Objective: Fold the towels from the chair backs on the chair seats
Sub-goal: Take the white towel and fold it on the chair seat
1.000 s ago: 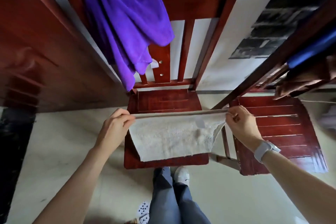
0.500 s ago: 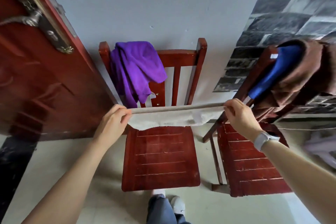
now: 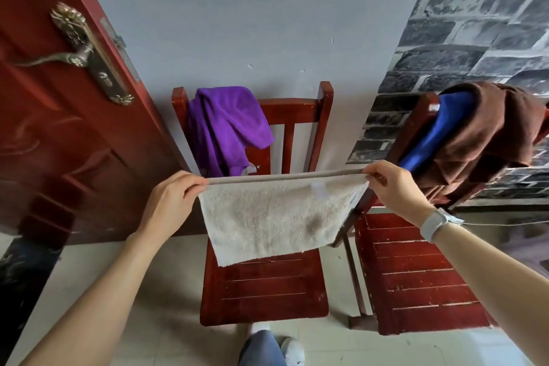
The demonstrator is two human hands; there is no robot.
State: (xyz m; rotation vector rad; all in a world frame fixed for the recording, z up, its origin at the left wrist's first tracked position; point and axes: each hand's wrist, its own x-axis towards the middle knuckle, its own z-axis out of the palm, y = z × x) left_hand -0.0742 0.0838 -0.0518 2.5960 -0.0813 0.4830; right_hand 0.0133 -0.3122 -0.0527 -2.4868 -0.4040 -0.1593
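The left hand [image 3: 173, 202] and right hand [image 3: 392, 184] are held well apart, each pinching one top corner of the beige towel [image 3: 276, 217]. The top edge is pulled taut between them; the rest hangs free above the far part of the left chair [image 3: 264, 294] seat, with the lower hem just over the slats.

Largest to smallest:
- Door [image 3: 59, 128]: far left, dark red, with a brass handle.
- Left chair: directly ahead, seat bare at the near side.
- Right chair [image 3: 416, 276]: just beside the left chair, seat bare.
- Brown towel [image 3: 487, 140]: draped over the right chair back, covering a blue towel [image 3: 433, 131].
- Purple towel [image 3: 225, 128]: hanging on the left chair back, bunched.
- Watch [image 3: 433, 224]: on the right wrist.

Risks from this position:
- Uneven lowering would likely skew the fold; cause: one hand dropping sooner than the other.
- The hem may slide off the seat's near edge; cause: laying the cloth too far forward.
- A corner could slip free; cause: a light pinch on thick terry.
- The right hand is near the brown towel and may drag it off the back.
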